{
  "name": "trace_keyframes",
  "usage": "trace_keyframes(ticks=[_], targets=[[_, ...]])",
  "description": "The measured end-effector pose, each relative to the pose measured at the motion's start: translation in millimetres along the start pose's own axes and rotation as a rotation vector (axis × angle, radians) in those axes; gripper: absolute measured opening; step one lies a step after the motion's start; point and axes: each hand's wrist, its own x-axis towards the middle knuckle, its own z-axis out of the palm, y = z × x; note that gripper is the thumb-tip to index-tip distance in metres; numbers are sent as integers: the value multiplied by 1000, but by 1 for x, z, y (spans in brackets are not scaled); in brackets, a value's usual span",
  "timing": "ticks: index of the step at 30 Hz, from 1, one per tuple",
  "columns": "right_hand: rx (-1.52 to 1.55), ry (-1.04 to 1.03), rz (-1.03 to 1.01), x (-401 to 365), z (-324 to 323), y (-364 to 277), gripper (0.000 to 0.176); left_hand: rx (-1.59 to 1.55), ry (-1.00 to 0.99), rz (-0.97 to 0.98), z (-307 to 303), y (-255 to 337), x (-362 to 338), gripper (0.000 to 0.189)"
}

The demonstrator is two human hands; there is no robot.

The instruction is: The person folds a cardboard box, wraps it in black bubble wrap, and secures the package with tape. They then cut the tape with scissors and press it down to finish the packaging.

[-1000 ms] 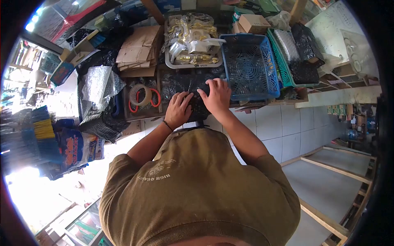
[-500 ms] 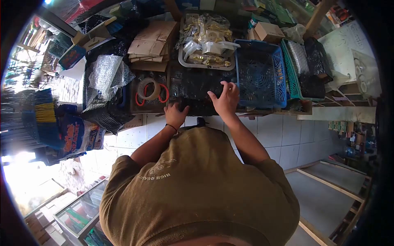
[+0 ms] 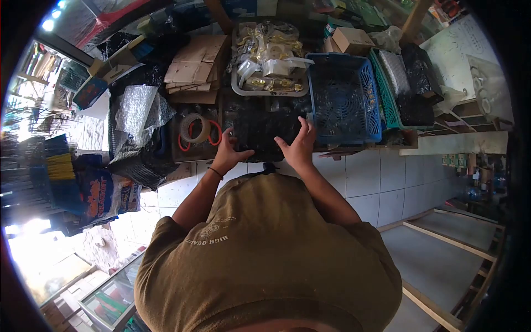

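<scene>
A black plastic-wrapped package lies at the front edge of the table, between my two hands. My left hand grips its left side, thumb across the near part and fingers up along the edge. On the opposite side my right hand holds it with the thumb pointing inward and the index finger raised along the right edge. The far side of the package blends into dark plastic behind it. Left of my left hand are a roll of tape and red-handled scissors, partly under the roll.
Beyond the package stands a white tray of bagged gold-coloured fittings. Folded cardboard and bubble wrap are at the left. A blue plastic basket sits close by my right hand, with a green basket beyond it.
My left hand has moved up and left to the package's left side, its thumb now spread inward. My right hand has shifted slightly left and down. The view has turned a little.
</scene>
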Motion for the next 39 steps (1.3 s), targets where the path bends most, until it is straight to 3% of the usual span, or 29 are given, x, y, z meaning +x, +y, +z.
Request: trace_keyframes(ticks=[1, 5, 11, 16, 22, 25, 29, 31, 35, 37, 39], targets=[[24, -13, 15, -3, 0, 0, 90, -203, -47, 89, -1, 4, -2, 92], [106, -18, -6, -12, -1, 5, 98, -22, -84, 151, -4, 4, 11, 103], [113, -11, 2, -26, 6, 17, 103, -179, -258, 247, -1, -18, 23, 99], [199, -82, 10, -25, 5, 31, 108, -196, -338, 101, -5, -14, 22, 89], [272, -200, -23, -18, 1, 43, 108, -62, -314, 128, -9, -24, 27, 95], [382, -260, 0, -13, -1, 47, 111, -209, -326, 57, -9, -22, 25, 97], [526, -238, 71, -13, 1, 51, 106, -146, -345, 53, -8, -36, 33, 97], [610, -267, 112, -13, 3, 55, 107, 9, -351, 245, -8, -36, 33, 59], [693, -267, 82, -15, 3, 55, 108, -88, -445, 91, -9, -11, 26, 60], [627, -292, 85, -13, -3, 53, 106, -26, -421, 224, -7, -18, 30, 68], [567, -294, 54, -11, -11, 49, 102, -8, -430, 126, -9, -17, 30, 72]])
